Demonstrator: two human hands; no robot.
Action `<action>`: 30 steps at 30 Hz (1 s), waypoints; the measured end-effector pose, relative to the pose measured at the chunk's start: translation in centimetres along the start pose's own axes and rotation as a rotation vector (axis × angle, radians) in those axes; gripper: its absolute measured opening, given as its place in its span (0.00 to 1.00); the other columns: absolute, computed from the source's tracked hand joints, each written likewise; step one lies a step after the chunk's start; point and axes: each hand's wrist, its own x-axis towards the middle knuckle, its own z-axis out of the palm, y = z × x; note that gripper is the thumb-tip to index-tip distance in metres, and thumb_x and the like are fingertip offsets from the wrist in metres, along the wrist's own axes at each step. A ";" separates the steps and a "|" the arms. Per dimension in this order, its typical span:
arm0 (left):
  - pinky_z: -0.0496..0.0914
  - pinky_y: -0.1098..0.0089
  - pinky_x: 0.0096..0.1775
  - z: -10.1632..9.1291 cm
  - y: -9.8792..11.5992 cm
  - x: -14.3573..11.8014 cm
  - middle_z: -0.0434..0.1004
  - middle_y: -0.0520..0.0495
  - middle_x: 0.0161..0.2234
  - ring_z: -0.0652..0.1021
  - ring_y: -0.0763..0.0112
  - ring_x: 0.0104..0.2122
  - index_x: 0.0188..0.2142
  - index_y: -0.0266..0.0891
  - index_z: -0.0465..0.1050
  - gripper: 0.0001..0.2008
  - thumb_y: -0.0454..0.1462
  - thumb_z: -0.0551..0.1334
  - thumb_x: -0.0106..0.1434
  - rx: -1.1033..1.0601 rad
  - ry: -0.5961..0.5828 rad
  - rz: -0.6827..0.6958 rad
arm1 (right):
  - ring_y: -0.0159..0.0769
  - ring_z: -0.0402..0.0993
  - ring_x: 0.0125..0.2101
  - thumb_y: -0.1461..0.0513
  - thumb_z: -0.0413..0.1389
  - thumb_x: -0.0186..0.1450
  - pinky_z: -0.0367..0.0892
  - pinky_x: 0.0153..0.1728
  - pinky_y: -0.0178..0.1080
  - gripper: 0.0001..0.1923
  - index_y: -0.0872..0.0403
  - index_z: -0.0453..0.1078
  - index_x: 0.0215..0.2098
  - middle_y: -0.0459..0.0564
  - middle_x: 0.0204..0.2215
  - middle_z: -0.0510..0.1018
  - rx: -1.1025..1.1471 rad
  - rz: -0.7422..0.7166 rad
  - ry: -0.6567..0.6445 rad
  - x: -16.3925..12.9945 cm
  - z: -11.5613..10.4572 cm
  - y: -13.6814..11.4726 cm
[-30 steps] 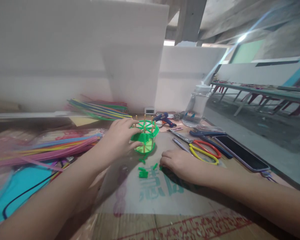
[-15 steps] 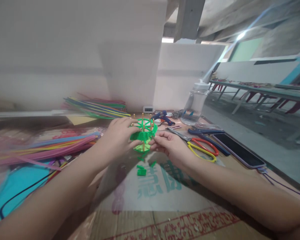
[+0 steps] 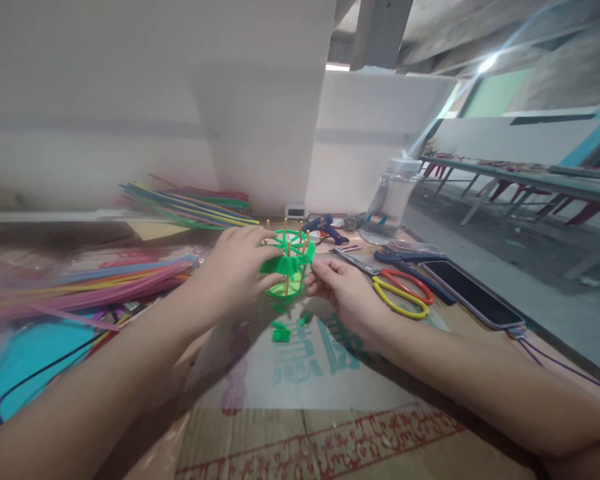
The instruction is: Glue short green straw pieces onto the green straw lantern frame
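Note:
A round green craft frame (image 3: 286, 267) of fuzzy pipe-cleaner pieces stands upright, with several thin wooden sticks (image 3: 287, 283) rising through it. It has a spoked ring on top and a pale green round base (image 3: 289, 285). My left hand (image 3: 245, 263) grips its left side, fingers over the upper tier and thumb lower down. At the right edge, my right hand (image 3: 334, 283) is closed in a pinch against the frame; whatever lies between its fingertips is hidden. Small green pipe-cleaner offcuts (image 3: 281, 335) lie on the sheet in front.
Scissors (image 3: 403, 293) with red and yellow handles, blue-handled pliers (image 3: 430, 280) and a phone (image 3: 475, 293) lie right. Behind stand a glue gun (image 3: 327, 230), a small digital display (image 3: 295, 212) and a water bottle (image 3: 391, 200). Pipe-cleaner bundles (image 3: 145, 280) lie left.
The whole view has shifted slightly, so things on the table sit a little higher. My right fingertips have moved slightly right along the frame's edge; my left hand keeps its grip.

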 end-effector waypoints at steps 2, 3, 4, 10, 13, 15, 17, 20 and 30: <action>0.68 0.50 0.53 0.0 0.1 0.0 0.76 0.38 0.54 0.74 0.47 0.54 0.45 0.40 0.80 0.16 0.47 0.69 0.61 0.004 0.005 0.003 | 0.27 0.73 0.23 0.47 0.71 0.52 0.71 0.30 0.33 0.23 0.56 0.73 0.27 0.45 0.23 0.78 0.013 0.002 -0.004 0.0 0.1 0.2; 0.68 0.49 0.53 0.0 0.1 0.0 0.76 0.38 0.54 0.74 0.47 0.54 0.45 0.40 0.80 0.17 0.47 0.69 0.62 0.004 0.004 0.004 | 0.27 0.72 0.23 0.47 0.71 0.52 0.71 0.30 0.33 0.22 0.56 0.73 0.27 0.45 0.23 0.78 0.014 0.004 -0.009 0.0 0.2 0.3; 0.68 0.49 0.53 0.0 0.1 0.0 0.76 0.38 0.54 0.74 0.47 0.54 0.46 0.40 0.80 0.17 0.47 0.69 0.62 0.003 0.001 0.004 | 0.26 0.72 0.23 0.47 0.71 0.52 0.71 0.30 0.33 0.22 0.56 0.73 0.27 0.45 0.24 0.78 0.016 0.005 -0.013 0.0 0.3 0.5; 0.68 0.48 0.54 -0.1 0.1 0.1 0.77 0.38 0.54 0.74 0.46 0.55 0.47 0.40 0.79 0.18 0.46 0.68 0.62 -0.009 -0.019 -0.001 | 0.26 0.70 0.23 0.49 0.71 0.53 0.70 0.30 0.32 0.20 0.56 0.74 0.27 0.44 0.24 0.77 0.046 0.025 -0.034 -0.1 0.6 0.8; 0.67 0.48 0.54 -0.2 0.2 0.1 0.77 0.38 0.54 0.74 0.46 0.55 0.47 0.40 0.79 0.17 0.47 0.68 0.62 -0.011 -0.024 -0.006 | 0.26 0.70 0.23 0.50 0.71 0.54 0.70 0.30 0.33 0.19 0.56 0.73 0.26 0.43 0.23 0.76 0.063 0.031 -0.030 -0.1 0.7 0.9; 0.67 0.49 0.54 -0.1 0.1 0.1 0.76 0.38 0.54 0.74 0.46 0.55 0.46 0.41 0.79 0.16 0.47 0.68 0.62 -0.019 -0.026 -0.009 | 0.26 0.69 0.23 0.50 0.70 0.54 0.70 0.30 0.33 0.19 0.56 0.72 0.26 0.43 0.22 0.76 0.063 0.031 -0.024 0.0 0.8 1.0; 0.67 0.49 0.54 -0.1 0.1 0.1 0.76 0.39 0.54 0.73 0.47 0.55 0.46 0.42 0.79 0.16 0.47 0.68 0.62 -0.027 -0.024 -0.011 | 0.26 0.69 0.22 0.49 0.69 0.55 0.70 0.30 0.33 0.20 0.55 0.72 0.25 0.44 0.22 0.76 0.054 0.032 -0.023 -0.1 0.9 1.1; 0.66 0.48 0.55 -0.1 0.1 0.1 0.76 0.39 0.54 0.73 0.47 0.55 0.46 0.42 0.79 0.16 0.47 0.68 0.62 -0.030 -0.032 -0.007 | 0.27 0.69 0.23 0.50 0.69 0.55 0.69 0.29 0.33 0.19 0.55 0.71 0.26 0.44 0.23 0.76 0.042 0.035 -0.030 -0.2 1.1 1.2; 0.66 0.49 0.55 -0.1 0.1 0.1 0.77 0.39 0.53 0.73 0.47 0.56 0.46 0.41 0.79 0.17 0.47 0.69 0.62 -0.015 -0.033 0.003 | 0.26 0.70 0.22 0.49 0.70 0.54 0.69 0.28 0.32 0.21 0.56 0.71 0.27 0.44 0.22 0.76 0.033 0.052 -0.020 -0.4 1.3 1.7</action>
